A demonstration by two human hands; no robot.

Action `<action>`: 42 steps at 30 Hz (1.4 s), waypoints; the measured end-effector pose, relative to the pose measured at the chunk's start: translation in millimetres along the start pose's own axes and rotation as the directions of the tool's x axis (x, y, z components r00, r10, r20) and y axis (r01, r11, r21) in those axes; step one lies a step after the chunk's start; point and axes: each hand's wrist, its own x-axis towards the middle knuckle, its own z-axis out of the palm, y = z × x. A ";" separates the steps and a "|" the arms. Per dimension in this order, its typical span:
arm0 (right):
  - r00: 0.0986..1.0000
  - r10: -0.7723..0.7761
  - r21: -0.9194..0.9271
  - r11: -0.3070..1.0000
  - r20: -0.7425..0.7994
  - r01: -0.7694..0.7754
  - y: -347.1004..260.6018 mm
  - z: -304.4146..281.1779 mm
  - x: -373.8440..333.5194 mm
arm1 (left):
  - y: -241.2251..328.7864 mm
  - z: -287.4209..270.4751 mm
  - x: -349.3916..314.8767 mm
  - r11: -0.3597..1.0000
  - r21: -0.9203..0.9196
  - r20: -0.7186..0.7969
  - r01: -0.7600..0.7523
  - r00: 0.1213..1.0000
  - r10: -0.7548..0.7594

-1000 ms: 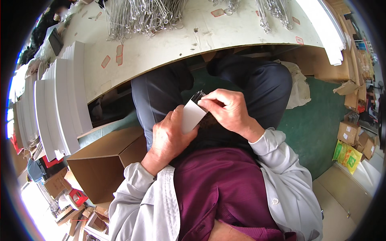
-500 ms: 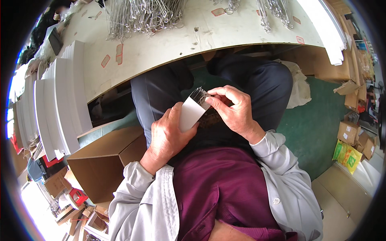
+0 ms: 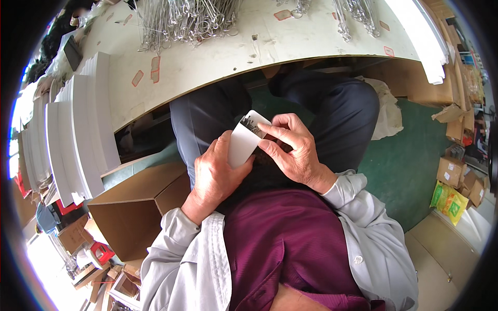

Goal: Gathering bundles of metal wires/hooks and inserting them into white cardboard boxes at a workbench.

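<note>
A slim white box rests in my left hand, whose fingers and thumb wrap around its lower part. The box's far end is open, and a white flap with rounded corners stands up there. Inside the opening lie dark bristly pieces with thin metal wire, partly covered by fingers. My right hand is at that opening, its index finger stretched onto the contents and its thumb against the box's side edge. A gap shows between thumb and index finger. Both hands are above my lap.
Ahead is a pale worktable with a heap of metal wire pieces with ring ends and smaller bunches. White stacked strips stand at left. An open cardboard box sits beside my left arm; more cartons are at right.
The bristly pieces stuck out of the box before and now sit lower inside it. The white end flap has come into view. My right hand changed from a pinch to a stretched index finger.
</note>
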 end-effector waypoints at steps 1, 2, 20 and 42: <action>1.000 0.023 0.037 0.999 -0.007 -0.023 -0.1 1.1 0.0 | 0.1 0.4 -0.5 1.000 0.002 0.000 0.001 1.000 -0.001; 1.000 0.023 0.038 0.999 -0.007 -0.023 2.5 1.3 0.0 | 0.8 0.8 -0.7 1.000 0.003 0.012 -0.019 1.000 0.019; 0.936 0.321 0.362 0.863 0.142 -0.351 -4.9 3.0 -6.4 | 16.6 -1.9 22.5 0.971 -0.223 0.194 0.087 0.980 -0.043; 0.903 0.391 0.254 0.869 0.178 -0.426 -16.7 4.7 0.9 | 13.2 11.9 7.7 0.991 -0.134 0.047 0.009 0.999 -0.002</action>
